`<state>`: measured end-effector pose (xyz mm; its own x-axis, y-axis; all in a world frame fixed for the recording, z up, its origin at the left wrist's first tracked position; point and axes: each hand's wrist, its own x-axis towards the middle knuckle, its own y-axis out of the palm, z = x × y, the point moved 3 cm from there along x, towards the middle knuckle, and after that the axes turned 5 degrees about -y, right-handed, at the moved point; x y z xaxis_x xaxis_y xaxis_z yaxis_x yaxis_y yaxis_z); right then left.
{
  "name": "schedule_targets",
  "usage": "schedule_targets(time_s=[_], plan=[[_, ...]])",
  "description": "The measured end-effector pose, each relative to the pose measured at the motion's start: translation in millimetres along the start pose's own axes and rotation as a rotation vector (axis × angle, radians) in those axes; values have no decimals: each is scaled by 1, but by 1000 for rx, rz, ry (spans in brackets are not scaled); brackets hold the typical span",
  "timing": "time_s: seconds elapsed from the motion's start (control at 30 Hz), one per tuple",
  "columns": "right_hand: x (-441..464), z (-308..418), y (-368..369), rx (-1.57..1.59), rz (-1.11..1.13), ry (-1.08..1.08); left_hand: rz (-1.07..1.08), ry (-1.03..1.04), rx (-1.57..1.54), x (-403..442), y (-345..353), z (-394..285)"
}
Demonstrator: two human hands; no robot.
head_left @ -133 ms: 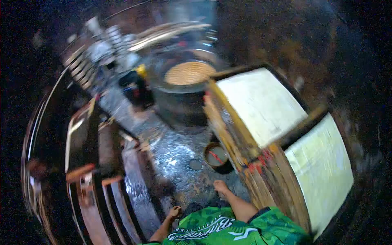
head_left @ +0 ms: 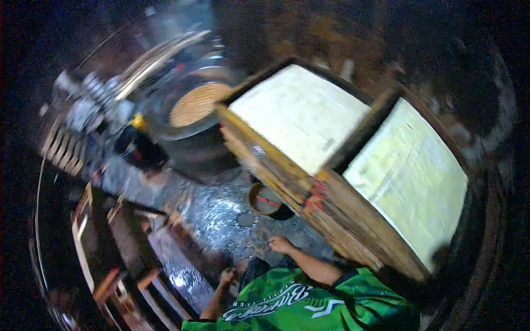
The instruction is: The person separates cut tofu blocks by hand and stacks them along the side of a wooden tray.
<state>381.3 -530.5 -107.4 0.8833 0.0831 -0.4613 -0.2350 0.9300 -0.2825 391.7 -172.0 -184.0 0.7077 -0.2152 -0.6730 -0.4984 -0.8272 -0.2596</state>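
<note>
My left hand (head_left: 228, 275) hangs low in front of my body, its fingers curled in, with nothing visible in it. My right hand (head_left: 280, 244) is held forward over the wet floor, loosely closed, and no object shows in it. Nearest to my right hand stands a small round bucket (head_left: 255, 207) with pale liquid and a red strip in it. To its right is a long wooden box (head_left: 359, 223) in two sections. One section has a smooth white surface (head_left: 301, 118), the other a creased, yellowish-white sheet (head_left: 411, 176).
A large dark vat (head_left: 187, 151) with a round woven basket (head_left: 200, 105) stands ahead. A black bucket (head_left: 138, 149) with something yellow at its rim is left of it. Wooden racks (head_left: 118, 243) line the left side. The floor (head_left: 215, 212) is wet and shiny.
My view has turned right, so the vat, bucket and wooden box appear farther left. Both hands stay closed near my body, shifted slightly left in view.
</note>
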Motion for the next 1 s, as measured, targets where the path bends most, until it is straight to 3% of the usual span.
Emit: schedule_targets(time_s=[0.03,0.13,0.23,0.27,0.33,0.37,0.4,0.43,0.47,0.53,0.57,0.63,0.7,0.77,0.83,0.9,1.0], plan=[[-11,-3,-2,-78,-10,-98,-54,177,110,14,1,-22],[-58,-19,-43,-21,-46,62,31,7,-361,49,34,-92],[-68,-76,-39,-21,-114,196,133,-108,-325,35,73,-176],[-63,-101,-36,-142,-108,194,154,-172,-275,27,84,-207],[-50,-171,-4,48,-317,86,274,-81,-148,56,92,-226],[-36,-226,14,14,-292,141,376,2,-48,81,100,-227],[-23,-274,29,-20,-265,196,495,-40,-134,126,99,-204],[-33,-267,29,7,-255,263,610,-93,-215,165,97,-187],[-42,-254,24,45,-254,332,635,161,-297,178,96,-192],[-48,-226,14,133,-292,415,459,417,76,196,88,-197],[-46,-212,13,167,-318,441,463,416,80,211,70,-198],[-37,-181,14,229,-389,487,958,128,-452,234,33,-197],[-21,-151,16,279,-469,509,547,738,224,208,-35,-261],[-3,-110,14,332,-578,499,424,33,38,212,-81,-299],[20,-57,4,384,-765,411,292,77,-229,264,-113,-314],[42,-3,-16,421,-979,224,179,534,124,295,-133,-386],[65,78,-57,401,-1182,-93,-32,786,76,279,-115,-521]])
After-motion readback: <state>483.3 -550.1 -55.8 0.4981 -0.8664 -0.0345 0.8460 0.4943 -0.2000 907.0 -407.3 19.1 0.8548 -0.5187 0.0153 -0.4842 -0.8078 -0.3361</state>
